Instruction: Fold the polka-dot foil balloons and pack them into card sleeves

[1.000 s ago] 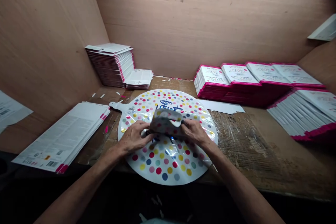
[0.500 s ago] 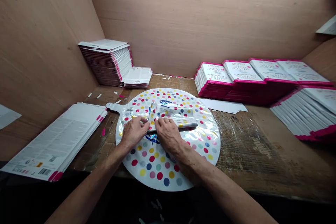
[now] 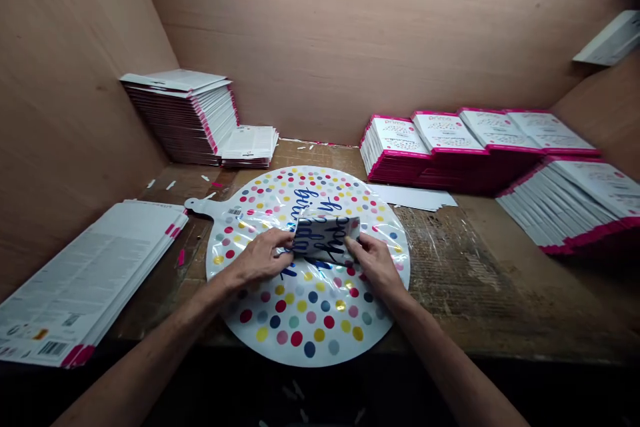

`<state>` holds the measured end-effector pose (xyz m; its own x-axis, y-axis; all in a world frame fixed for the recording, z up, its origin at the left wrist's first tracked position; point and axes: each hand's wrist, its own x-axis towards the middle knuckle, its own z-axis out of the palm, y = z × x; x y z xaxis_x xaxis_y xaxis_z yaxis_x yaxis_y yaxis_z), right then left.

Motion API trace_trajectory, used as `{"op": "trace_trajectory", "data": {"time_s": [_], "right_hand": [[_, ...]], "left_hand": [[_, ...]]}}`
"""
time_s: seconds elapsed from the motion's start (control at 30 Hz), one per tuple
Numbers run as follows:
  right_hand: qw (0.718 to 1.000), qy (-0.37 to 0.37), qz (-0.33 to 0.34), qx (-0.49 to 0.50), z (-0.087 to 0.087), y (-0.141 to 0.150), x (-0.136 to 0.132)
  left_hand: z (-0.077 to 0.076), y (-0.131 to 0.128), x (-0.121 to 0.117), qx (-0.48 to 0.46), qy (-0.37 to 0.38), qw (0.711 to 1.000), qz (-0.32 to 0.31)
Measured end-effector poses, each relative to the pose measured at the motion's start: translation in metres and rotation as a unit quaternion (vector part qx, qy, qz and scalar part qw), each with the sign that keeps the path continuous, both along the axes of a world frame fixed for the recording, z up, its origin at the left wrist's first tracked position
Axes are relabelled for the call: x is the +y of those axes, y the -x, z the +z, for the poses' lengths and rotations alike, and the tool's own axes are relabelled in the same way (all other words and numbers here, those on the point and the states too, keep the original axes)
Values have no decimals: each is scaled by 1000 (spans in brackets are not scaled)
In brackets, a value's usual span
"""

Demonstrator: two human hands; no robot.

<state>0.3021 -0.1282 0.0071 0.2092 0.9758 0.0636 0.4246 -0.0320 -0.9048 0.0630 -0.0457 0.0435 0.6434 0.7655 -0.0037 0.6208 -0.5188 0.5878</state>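
Observation:
A flat round foil balloon [image 3: 295,320], white with coloured dots and blue lettering, lies on the work surface with its narrow tail pointing left. Over its middle is a small folded foil balloon [image 3: 323,240], a shiny rectangle showing greyish dots and dark blue script. My left hand [image 3: 265,255] pinches this rectangle's left edge. At its right edge, the thumb and fingers of my right hand [image 3: 375,263] are closed on it, thumb on the near face.
White printed card packets [image 3: 95,273] lie at left. Behind stands a tall packet stack [image 3: 180,117] beside a low one [image 3: 250,145]. Pink-edged packets [image 3: 445,133] line the back right, with more [image 3: 590,200] farther right. White card strips [image 3: 413,197] lie before them. Wooden walls [image 3: 300,47] enclose the surface.
The clear-looking folded strip under my hands has become a compact rectangle, raised and tilted between them. My right hand has moved right to its edge. The view has shifted slightly.

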Motion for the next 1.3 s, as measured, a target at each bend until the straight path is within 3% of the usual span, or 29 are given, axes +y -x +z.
{"op": "trace_trajectory", "data": {"time_s": [0.07, 0.17, 0.23, 0.3, 0.37, 0.5, 0.63, 0.7, 0.8, 0.9, 1.0, 1.07, 1.17, 1.23, 1.3], "right_hand": [[996, 44, -73, -17, 3, 5, 12], [963, 126, -105, -213, 20, 14, 22], [906, 179, -92, -372, 34, 20, 26], [858, 179, -63, -477, 46, 26, 34], [843, 138, -6, -519, 54, 30, 48], [853, 121, 142, -488, 61, 33, 78], [868, 93, 196, -446, 61, 33, 74], [885, 57, 216, -408, 57, 37, 59], [916, 2, 219, -337, 46, 51, 36], [939, -8, 226, -260, 34, 67, 24], [939, 3, 233, -252, 26, 71, 17], [944, 15, 213, -253, 22, 62, 13], [955, 41, 192, -221, 20, 43, 4], [962, 41, 189, -193, 19, 33, -2], [967, 33, 187, -169, 18, 29, -7]], "left_hand": [[2, -17, -6, 45, 25, 994, 92], [0, -39, -9, 138, 3, 971, 196], [-3, -48, -8, 168, -20, 960, 225], [-7, -52, -6, 176, -36, 958, 222], [-10, -52, -6, 180, -47, 960, 209], [-11, -48, -13, 171, -73, 959, 216], [-10, -34, -21, 44, -115, 955, 271], [-8, -26, -25, -67, -46, 954, 289], [-5, -17, -33, -230, 84, 936, 253], [-4, -3, -41, -277, 64, 924, 254], [-4, 31, -41, -222, 22, 930, 293], [-4, 67, -37, -124, -62, 924, 357], [-3, 122, -30, 128, -214, 863, 439], [-3, 148, -25, 262, -226, 832, 434], [-2, 162, -21, 323, -208, 829, 405]]}}
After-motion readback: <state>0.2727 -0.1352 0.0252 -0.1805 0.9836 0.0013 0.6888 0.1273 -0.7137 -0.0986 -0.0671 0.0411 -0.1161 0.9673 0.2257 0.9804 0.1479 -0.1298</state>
